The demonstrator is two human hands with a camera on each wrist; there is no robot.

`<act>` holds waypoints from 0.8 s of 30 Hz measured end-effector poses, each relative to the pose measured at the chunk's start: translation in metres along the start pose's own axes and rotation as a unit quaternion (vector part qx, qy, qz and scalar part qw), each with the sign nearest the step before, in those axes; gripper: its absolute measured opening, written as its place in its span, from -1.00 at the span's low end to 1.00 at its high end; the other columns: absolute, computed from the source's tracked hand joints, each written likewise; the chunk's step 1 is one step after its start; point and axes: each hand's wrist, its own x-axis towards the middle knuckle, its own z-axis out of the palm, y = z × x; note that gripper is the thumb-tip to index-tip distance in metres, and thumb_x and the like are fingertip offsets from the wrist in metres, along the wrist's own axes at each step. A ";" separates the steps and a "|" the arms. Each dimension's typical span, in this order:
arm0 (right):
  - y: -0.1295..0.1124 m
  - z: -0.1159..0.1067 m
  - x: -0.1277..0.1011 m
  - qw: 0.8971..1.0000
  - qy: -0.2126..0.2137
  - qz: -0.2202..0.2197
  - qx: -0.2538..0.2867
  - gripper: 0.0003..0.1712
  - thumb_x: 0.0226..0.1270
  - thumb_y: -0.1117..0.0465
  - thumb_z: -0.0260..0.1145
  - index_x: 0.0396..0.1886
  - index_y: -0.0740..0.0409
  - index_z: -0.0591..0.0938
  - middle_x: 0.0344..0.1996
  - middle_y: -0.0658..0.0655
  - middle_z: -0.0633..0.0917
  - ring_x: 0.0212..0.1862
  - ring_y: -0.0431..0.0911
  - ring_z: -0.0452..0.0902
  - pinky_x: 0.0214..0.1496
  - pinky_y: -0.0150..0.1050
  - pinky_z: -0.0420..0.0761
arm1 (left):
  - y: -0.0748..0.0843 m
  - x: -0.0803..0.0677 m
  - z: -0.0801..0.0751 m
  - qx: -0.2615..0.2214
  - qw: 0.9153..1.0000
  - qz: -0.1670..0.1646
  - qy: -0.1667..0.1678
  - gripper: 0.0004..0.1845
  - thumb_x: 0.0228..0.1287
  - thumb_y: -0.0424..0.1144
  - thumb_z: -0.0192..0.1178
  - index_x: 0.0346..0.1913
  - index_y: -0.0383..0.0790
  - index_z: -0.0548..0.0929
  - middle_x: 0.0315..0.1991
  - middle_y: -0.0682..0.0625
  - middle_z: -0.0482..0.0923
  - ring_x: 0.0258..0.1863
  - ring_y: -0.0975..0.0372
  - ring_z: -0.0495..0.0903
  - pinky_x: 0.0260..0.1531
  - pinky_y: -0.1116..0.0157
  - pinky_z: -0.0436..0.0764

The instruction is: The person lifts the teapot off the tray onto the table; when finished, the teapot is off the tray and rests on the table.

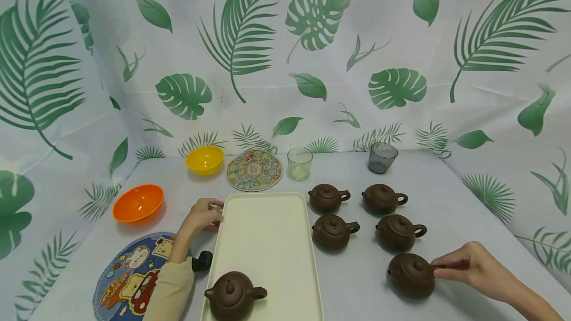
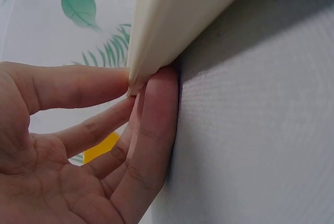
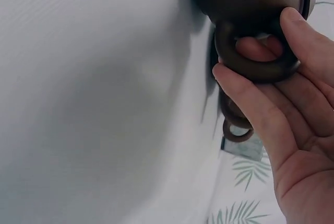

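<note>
My left hand [image 1: 202, 216] pinches the left rim of a long cream tray [image 1: 267, 241], thumb above and fingers beneath; the left wrist view shows the tray's edge [image 2: 151, 41] between them. A dark brown teapot [image 1: 232, 297] stands on the tray's near end, its handle to the right. On the right, my right hand [image 1: 473, 269] pinches the ring handle [image 3: 261, 70] of another brown teapot [image 1: 411, 276]. That teapot's spout points left, and its body is close over the table. Several matching teapots [image 1: 335, 233] stand in two columns right of the tray.
Behind the tray lie a patterned round mat [image 1: 254, 170], a yellow bowl [image 1: 205, 160], a green glass [image 1: 300, 163] and a grey glass [image 1: 382, 158]. An orange bowl [image 1: 139, 204] and a blue cartoon mat [image 1: 129, 281] are at the left. Leaf-print cloth [image 1: 263, 113] hangs behind.
</note>
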 end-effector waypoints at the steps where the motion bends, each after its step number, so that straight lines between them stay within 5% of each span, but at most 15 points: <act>1: 0.001 0.000 -0.001 1.000 -0.001 0.001 0.002 -0.66 0.02 0.61 0.33 -0.27 0.21 0.78 -0.29 -0.15 0.75 -0.25 -0.37 0.65 -0.37 -0.51 0.63 | 0.000 0.000 0.000 0.000 1.000 0.000 -0.001 -0.52 0.04 -0.52 0.15 0.11 -0.54 0.50 -0.29 -0.26 0.54 -0.53 0.17 0.60 -0.53 0.24 0.70; 18: 0.001 -0.004 0.002 0.998 -0.032 0.052 -0.009 -0.74 0.09 0.52 0.34 -0.24 0.21 0.76 -0.29 -0.17 0.75 -0.24 -0.39 0.64 -0.33 -0.51 0.62 | 0.001 -0.003 -0.001 -0.002 1.000 0.005 -0.006 -0.51 0.03 -0.54 0.17 0.11 -0.55 0.49 -0.30 -0.26 0.54 -0.53 0.17 0.61 -0.53 0.23 0.70; 24: -0.017 -0.012 0.019 0.996 -0.073 0.046 -0.001 -0.67 0.08 0.50 0.37 -0.09 0.47 0.65 -0.14 -0.10 0.74 -0.12 -0.38 0.62 -0.25 -0.46 0.66 | 0.002 -0.004 -0.002 -0.006 1.000 0.007 -0.014 -0.51 0.00 -0.52 0.16 0.09 -0.57 0.48 -0.32 -0.26 0.55 -0.51 0.13 0.63 -0.52 0.23 0.70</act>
